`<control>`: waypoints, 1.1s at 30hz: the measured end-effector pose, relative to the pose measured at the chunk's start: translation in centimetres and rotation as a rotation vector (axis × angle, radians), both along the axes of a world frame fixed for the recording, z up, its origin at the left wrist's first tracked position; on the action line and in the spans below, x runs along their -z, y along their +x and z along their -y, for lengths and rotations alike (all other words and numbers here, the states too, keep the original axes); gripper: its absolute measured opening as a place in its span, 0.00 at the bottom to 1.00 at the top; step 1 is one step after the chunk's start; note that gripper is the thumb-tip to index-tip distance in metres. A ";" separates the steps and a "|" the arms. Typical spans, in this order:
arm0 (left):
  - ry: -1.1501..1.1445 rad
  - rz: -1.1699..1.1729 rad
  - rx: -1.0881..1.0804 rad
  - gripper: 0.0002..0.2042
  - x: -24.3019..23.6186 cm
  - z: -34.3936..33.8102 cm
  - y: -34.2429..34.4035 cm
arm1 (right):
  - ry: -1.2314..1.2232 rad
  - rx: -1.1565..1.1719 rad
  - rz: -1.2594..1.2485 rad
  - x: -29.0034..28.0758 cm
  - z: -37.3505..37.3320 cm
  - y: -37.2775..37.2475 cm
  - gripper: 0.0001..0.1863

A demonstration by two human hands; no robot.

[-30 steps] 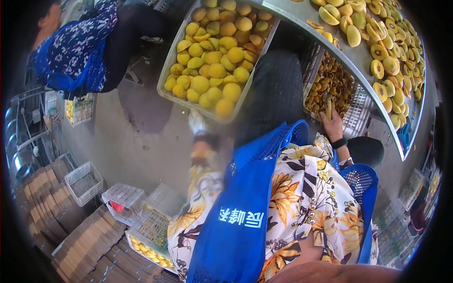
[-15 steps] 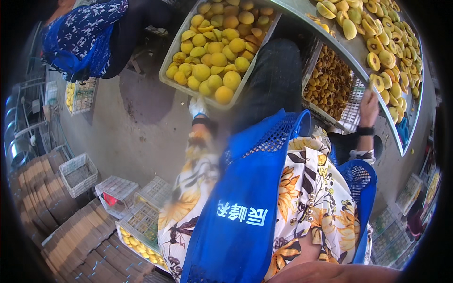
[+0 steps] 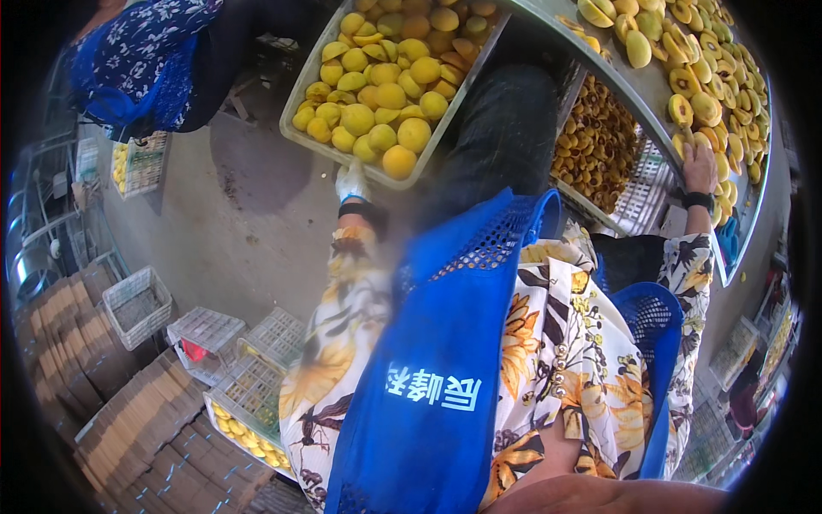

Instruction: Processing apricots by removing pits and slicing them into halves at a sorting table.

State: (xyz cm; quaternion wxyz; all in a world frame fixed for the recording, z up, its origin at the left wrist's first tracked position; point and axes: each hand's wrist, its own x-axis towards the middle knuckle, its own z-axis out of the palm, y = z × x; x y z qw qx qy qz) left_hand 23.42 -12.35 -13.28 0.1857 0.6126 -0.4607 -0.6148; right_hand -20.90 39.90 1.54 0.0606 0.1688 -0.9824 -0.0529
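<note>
My left hand, in a white glove, is at the near rim of a pale plastic crate. Its fingers appear hooked on that rim. Whole and cut yellow-orange fruits, like apricots, fill the crate. My bare right hand is closed at the edge of a metal table, beside halved fruits. A thin thing pokes out past its fingers, too small to make out. Below the table edge, a white crate holds many brown-centred fruit pieces.
My leg is between the two crates. Another person in a blue apron sits at upper left. Stacked cardboard and several plastic crates stand at lower left. A blue item lies at the table's near corner.
My right hand has moved from beside the table edge, over the lower crate, rightward to the halved fruits on the table. My left hand stays at the crate rim. The whole view has shifted slightly.
</note>
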 end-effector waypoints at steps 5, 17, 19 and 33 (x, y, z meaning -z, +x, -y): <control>0.136 -0.006 -0.045 0.21 0.1 -0.3 0.1 | 0.123 0.012 -0.056 0.0 2.6 1.2 0.19; -0.577 0.997 0.663 0.19 0.8 -8.7 -2.3 | -0.314 0.026 -0.392 -0.7 -12.5 -4.3 0.25; -0.855 1.062 0.529 0.17 -6.8 -14.5 -8.7 | -0.297 0.223 -0.488 -3.2 -19.9 -3.8 0.24; -1.962 -0.275 1.718 0.24 -30.0 -34.3 -43.4 | -0.350 1.017 -0.367 -3.2 -40.2 -5.2 0.35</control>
